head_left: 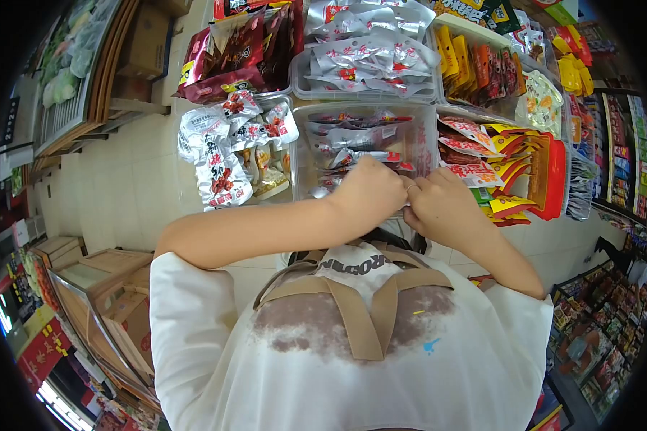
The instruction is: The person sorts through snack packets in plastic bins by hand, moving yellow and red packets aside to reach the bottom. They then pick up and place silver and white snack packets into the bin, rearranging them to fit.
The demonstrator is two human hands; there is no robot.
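Note:
My left hand and my right hand meet knuckle to knuckle in front of my chest, both with fingers closed. A small pale item seems pinched between them, mostly hidden by the fingers, so I cannot tell what it is. The hands hover over the near edge of a clear plastic bin that holds several silver and red snack packets.
More clear bins around hold silver packets, dark red packets, white and red packets and orange and yellow packets. Wooden crates stand at the lower left. Stocked shelves line the right side.

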